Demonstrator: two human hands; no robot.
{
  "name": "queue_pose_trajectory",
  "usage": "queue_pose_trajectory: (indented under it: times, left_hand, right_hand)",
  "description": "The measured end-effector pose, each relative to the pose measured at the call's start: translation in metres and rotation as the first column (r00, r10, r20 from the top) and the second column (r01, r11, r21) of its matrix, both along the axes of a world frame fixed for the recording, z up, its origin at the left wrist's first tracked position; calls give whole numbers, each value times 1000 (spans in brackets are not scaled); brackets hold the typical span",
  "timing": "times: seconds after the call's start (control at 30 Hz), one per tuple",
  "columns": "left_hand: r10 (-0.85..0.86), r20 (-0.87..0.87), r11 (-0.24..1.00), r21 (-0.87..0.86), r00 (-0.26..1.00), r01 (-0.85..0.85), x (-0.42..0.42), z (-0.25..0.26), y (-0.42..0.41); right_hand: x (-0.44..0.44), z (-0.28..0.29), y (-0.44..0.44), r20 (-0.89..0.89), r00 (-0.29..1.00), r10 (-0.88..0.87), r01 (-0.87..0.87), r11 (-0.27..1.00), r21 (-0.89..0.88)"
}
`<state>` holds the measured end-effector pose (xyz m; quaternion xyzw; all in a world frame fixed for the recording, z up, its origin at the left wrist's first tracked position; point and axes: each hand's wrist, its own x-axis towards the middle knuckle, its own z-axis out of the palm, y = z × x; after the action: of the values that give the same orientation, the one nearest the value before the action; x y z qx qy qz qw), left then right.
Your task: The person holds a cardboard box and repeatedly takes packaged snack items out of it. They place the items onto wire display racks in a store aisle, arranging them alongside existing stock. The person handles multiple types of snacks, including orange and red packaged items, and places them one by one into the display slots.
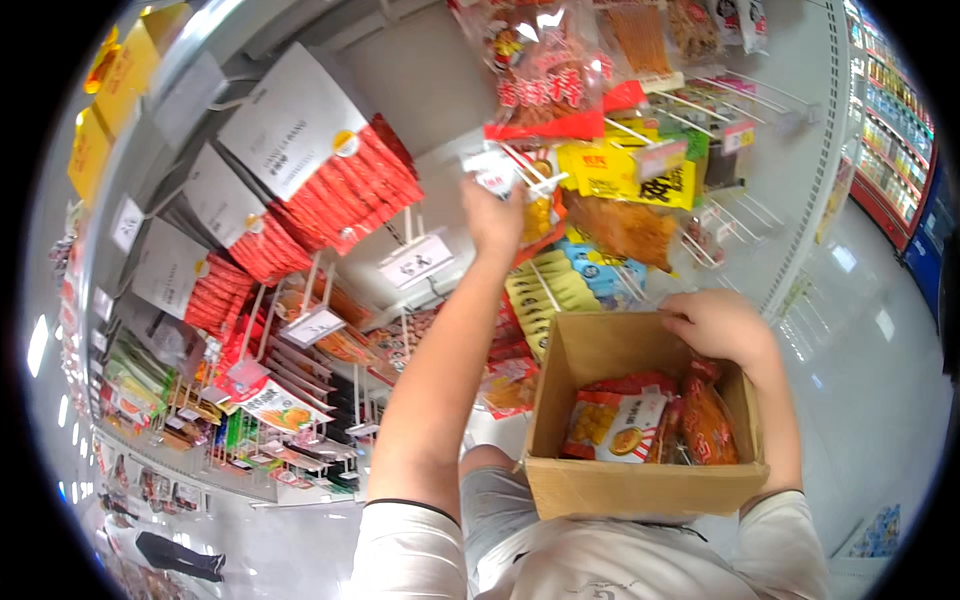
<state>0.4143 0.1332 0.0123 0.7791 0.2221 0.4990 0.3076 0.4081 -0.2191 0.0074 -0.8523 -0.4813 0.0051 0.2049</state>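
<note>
My left hand is raised to the display, its thumb and fingers around the top of a white and orange snack packet beside a white hook. Slight blur covers the fingertips. With my right hand I grip the far right rim of an open cardboard box, held against my body. Inside the box lie a white and red packet with yellow pieces pictured, a reddish-orange vacuum-packed food and other red packaging partly hidden behind them.
Red stick-snack packs hang to the left, with price tags jutting out on hooks. A large red snack bag and a yellow packet hang above and right. A drinks cooler stands far right. Another person is at lower left.
</note>
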Motion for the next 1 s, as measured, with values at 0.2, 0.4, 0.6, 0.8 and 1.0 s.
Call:
queue_pose_trajectory:
  times: [0.2,0.4,0.6,0.8,1.0]
  left_hand:
    - [-146,-70,803,575,987,160,-71,-5,-77]
    - [-412,-804,-133,519,430,844,-174,32,-175]
    - [-68,-990,-116,133,126,984,-166,-17,-194]
    - [-16,-999,-31,34,34,999,-157,-34,-173]
    - [-113,-957,-150,283,268,947,-153,-29,-166]
  right_hand:
    - [-11,-9,-17,69,997,-31,32,999,-11]
    - [-56,18,-16,97,995,-22,22,1000,0]
    - [-62,16,4,168,985,49,-63,995,74]
    - [-49,5,14,161,986,30,-39,998,57]
    - [-30,-5,34,149,989,20,-21,1000,5]
